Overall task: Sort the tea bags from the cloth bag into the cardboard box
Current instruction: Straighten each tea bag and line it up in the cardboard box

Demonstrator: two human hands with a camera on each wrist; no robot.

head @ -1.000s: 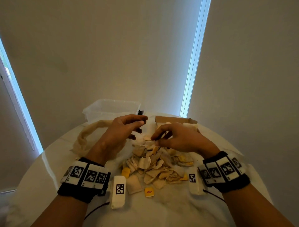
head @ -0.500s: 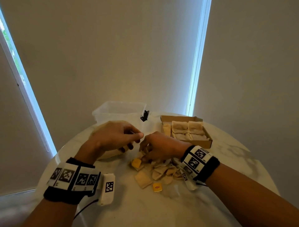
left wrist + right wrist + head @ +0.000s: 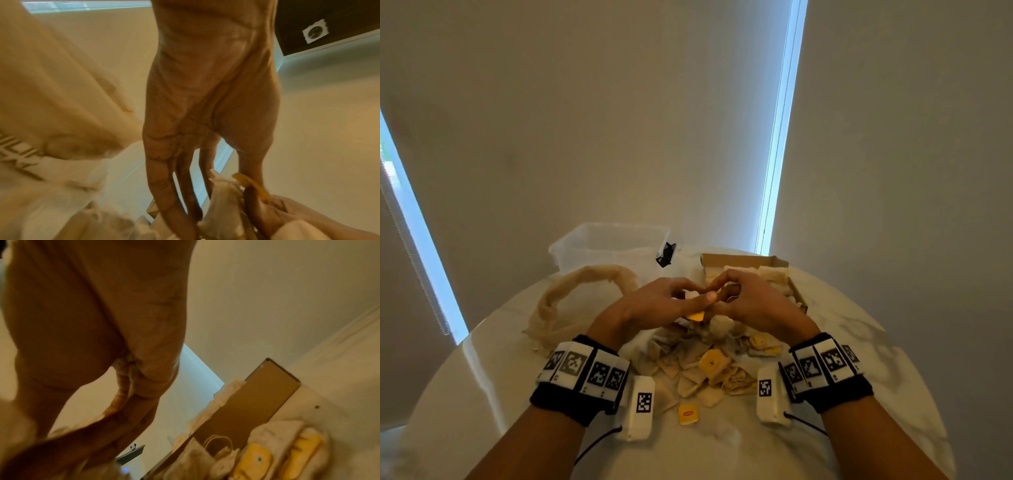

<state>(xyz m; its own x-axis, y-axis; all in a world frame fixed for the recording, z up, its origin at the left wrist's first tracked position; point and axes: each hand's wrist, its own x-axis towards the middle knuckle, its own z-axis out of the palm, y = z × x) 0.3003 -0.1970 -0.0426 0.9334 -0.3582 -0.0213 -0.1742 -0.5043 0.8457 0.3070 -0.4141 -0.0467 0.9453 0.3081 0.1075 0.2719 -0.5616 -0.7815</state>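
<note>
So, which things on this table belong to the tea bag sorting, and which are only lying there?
Belong to the job:
- tea bag held between left hand and right hand
- tea bag pile
- cloth bag
- cardboard box

Just lying about:
- clear plastic tub
- black clip

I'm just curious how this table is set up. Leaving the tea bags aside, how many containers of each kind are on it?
cloth bag: 1
cardboard box: 1
clear plastic tub: 1
Total: 3
</note>
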